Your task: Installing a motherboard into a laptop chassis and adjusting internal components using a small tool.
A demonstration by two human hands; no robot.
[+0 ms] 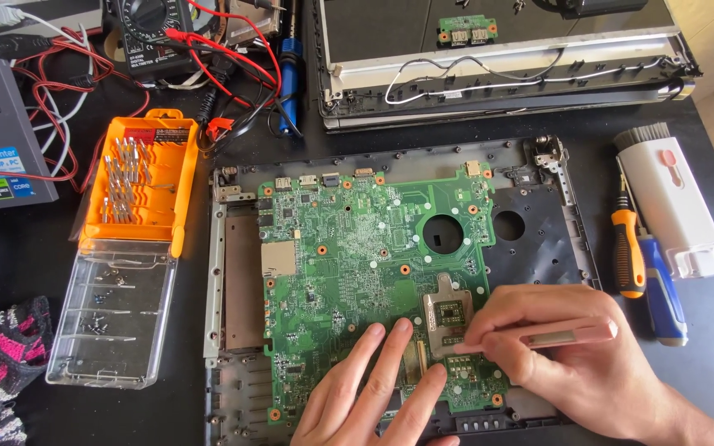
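An orange bit case with its clear lid lies at nine o'clock on the dark bench. The green motherboard fills the centre, seated in a grey laptop base. My left hand rests flat on the board's lower edge, fingers spread and holding nothing. At three o'clock from it, my right hand pinches a pinkish slim tool, its long axis running nine to three, tip meeting the metal socket frame.

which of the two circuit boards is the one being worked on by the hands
The large green motherboard in the open laptop base. The left hand rests on it and the right hand holds a slim tool to it. The small green board lies untouched at the top.
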